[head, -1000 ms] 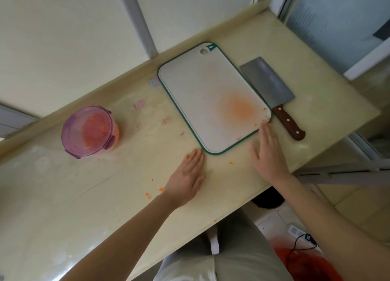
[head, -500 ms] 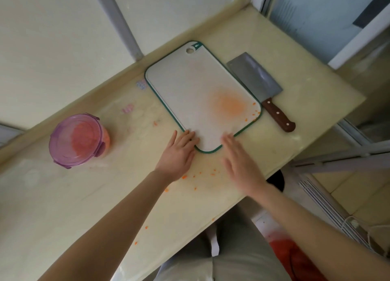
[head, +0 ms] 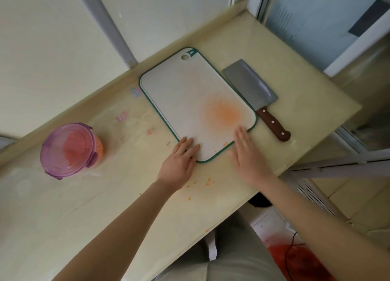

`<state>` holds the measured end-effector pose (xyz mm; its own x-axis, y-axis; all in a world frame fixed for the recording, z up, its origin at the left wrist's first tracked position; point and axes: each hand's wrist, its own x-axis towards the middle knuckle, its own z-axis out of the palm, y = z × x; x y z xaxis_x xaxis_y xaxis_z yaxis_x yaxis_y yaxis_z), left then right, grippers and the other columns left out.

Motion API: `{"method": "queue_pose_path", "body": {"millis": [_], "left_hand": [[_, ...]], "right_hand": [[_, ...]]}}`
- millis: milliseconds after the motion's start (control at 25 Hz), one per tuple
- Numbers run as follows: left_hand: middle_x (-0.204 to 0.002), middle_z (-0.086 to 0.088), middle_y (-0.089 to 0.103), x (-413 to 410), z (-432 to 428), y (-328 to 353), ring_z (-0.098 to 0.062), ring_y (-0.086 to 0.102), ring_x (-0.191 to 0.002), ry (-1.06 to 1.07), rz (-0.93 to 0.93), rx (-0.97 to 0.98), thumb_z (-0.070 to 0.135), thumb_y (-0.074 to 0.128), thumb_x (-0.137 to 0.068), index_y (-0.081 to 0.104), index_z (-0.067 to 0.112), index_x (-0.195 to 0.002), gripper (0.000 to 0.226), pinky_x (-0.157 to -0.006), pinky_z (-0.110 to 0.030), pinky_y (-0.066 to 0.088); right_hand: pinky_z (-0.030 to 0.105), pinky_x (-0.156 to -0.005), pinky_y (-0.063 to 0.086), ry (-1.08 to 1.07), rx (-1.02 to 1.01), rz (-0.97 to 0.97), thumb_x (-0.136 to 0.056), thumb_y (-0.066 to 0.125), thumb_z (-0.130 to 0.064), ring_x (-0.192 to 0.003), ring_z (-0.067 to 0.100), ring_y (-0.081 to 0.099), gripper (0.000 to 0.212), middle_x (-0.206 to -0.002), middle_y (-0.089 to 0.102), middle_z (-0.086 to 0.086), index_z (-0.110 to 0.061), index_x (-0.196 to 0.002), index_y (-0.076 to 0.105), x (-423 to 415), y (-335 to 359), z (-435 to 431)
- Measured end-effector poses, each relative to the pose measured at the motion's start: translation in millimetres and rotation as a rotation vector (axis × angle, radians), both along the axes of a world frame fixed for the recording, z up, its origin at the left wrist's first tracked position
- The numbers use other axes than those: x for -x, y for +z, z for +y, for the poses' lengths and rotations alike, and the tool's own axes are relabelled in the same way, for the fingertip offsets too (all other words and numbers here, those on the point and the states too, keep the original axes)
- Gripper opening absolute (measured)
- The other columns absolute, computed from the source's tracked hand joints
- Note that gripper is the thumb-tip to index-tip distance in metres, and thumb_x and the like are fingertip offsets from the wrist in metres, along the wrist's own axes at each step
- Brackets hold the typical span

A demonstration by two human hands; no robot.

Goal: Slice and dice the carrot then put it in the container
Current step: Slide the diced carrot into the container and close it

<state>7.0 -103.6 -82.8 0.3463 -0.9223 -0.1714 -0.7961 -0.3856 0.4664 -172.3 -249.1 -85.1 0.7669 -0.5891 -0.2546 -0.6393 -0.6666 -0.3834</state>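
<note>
Head view: stray carrot bits [head: 207, 182] on counter [head: 105, 206]; left hand [head: 179, 160], right hand [head: 247, 156] flat on cutting board [head: 190, 95] near edge, fingers straight, gripping nothing; likely tidy-up: sweep bits with palm edge; diced carrot [head: 100, 149] inside lidded container [head: 67, 149], far left.

**A:** What's unclear here?

**B:** The right hand [head: 250, 160] is smeared by motion. I cannot tell whether its fingertips press the white, green-rimmed plastic cutting board [head: 190, 95]. The left hand [head: 179, 164] covers that board's near corner.

**A:** And the round purple plastic container [head: 67, 149]?

**B:** Only an orange haze shows through it, probably chopped pieces. The scattered orange specks [head: 207, 182] are too small to make out.
</note>
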Motion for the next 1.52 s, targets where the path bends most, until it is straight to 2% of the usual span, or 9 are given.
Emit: {"method": "queue_pose_path", "body": {"millis": [200, 400, 600, 720, 920, 1120, 1240, 1400, 1520], "left_hand": [[-0.148, 0.003, 0.036, -2, -1, 3, -0.013, 0.018, -0.142, -0.003, 0.071, 0.022, 0.047, 0.018, -0.091, 0.046, 0.022, -0.136, 0.059, -0.108, -0.026, 0.025], [-0.146, 0.003, 0.039, -1, -1, 5, -0.014, 0.022, -0.141, 0.004, 0.055, 0.035, 0.042, 0.023, -0.094, 0.049, 0.021, -0.134, 0.052, -0.105, -0.022, 0.025], [-0.141, -0.001, 0.045, -3, -3, 4, -0.018, 0.03, -0.138, 0.003, 0.059, 0.053, 0.029, 0.034, -0.098, 0.053, 0.016, -0.131, 0.04, -0.109, -0.023, 0.023], [-0.133, -0.006, 0.053, -5, -7, 7, -0.026, 0.043, -0.129, -0.025, -0.074, 0.07, 0.032, 0.028, -0.095, 0.057, 0.012, -0.126, 0.047, -0.109, -0.027, 0.022], [-0.152, 0.007, 0.004, 11, -18, 4, -0.012, -0.001, -0.144, -0.206, -0.035, -0.014, 0.032, 0.023, -0.101, 0.02, 0.015, -0.148, 0.05, -0.115, -0.021, -0.006], [-0.124, -0.007, 0.06, 19, 8, 14, -0.017, 0.05, -0.118, -0.419, 0.104, 0.136, 0.021, 0.035, -0.096, 0.057, 0.007, -0.126, 0.04, -0.102, -0.026, 0.038], [-0.107, -0.006, 0.064, 11, 5, 18, -0.016, 0.054, -0.1, -0.311, 0.07, 0.244, 0.018, 0.039, -0.096, 0.062, 0.007, -0.118, 0.034, -0.09, -0.025, 0.041], [-0.155, 0.004, 0.011, 11, -10, 9, -0.013, 0.003, -0.145, -0.357, -0.01, -0.027, 0.042, 0.012, -0.096, 0.019, 0.016, -0.147, 0.058, -0.117, -0.024, -0.003], [-0.155, 0.006, 0.005, 10, 1, 1, -0.008, -0.002, -0.144, -0.409, 0.02, -0.038, 0.037, 0.016, -0.097, 0.014, 0.015, -0.147, 0.055, -0.116, -0.021, -0.006]], "right_hand": [[0.038, -0.114, 0.031, 0.073, -0.079, -0.216, -0.101, 0.022, -0.03, -0.14, 0.022, 0.033, 0.053, -0.149, 0.04, 0.012, -0.001, -0.141, 0.043, -10, 16, 37], [0.03, -0.119, -0.004, -0.079, 0.036, 0.079, -0.103, 0.022, -0.035, -0.148, 0.026, -0.004, 0.062, -0.16, 0.001, 0.018, 0.003, -0.151, 0.007, -24, 5, -39], [0.03, -0.12, 0.013, 0.237, -0.082, -0.173, -0.101, 0.003, -0.048, -0.147, 0.016, 0.01, 0.07, -0.157, 0.021, 0.01, -0.003, -0.148, 0.028, -11, 11, 50], [0.027, -0.119, 0.009, -0.059, -0.01, -0.152, -0.103, 0.024, -0.036, -0.147, 0.016, 0.01, 0.056, -0.159, 0.018, 0.008, -0.005, -0.15, 0.023, -8, 11, -8], [0.024, -0.116, -0.005, -0.146, 0.013, 0.019, -0.103, 0.023, -0.039, -0.148, 0.019, -0.004, 0.064, -0.161, -0.001, 0.011, -0.001, -0.151, 0.007, 2, -6, -39], [0.038, -0.105, 0.045, 0.021, -0.076, -0.273, -0.105, 0.015, -0.041, -0.129, 0.021, 0.05, 0.061, -0.14, 0.051, 0.011, -0.002, -0.136, 0.049, 14, 20, 39], [0.033, -0.119, 0.017, -0.204, -0.035, -0.207, -0.103, 0.024, -0.035, -0.145, 0.021, 0.021, 0.056, -0.156, 0.024, 0.01, -0.003, -0.149, 0.025, 7, 14, -4], [0.036, -0.12, -0.005, -0.355, -0.002, 0.154, -0.1, 0.009, -0.046, -0.148, 0.031, -0.006, 0.071, -0.158, -0.005, 0.023, 0.006, -0.147, -0.006, -13, -6, 4], [0.042, -0.117, 0.016, -0.198, 0.046, 0.095, -0.095, 0.002, -0.038, -0.142, 0.041, 0.024, 0.071, -0.15, 0.022, 0.032, 0.014, -0.141, 0.016, -20, -7, 66]]}}
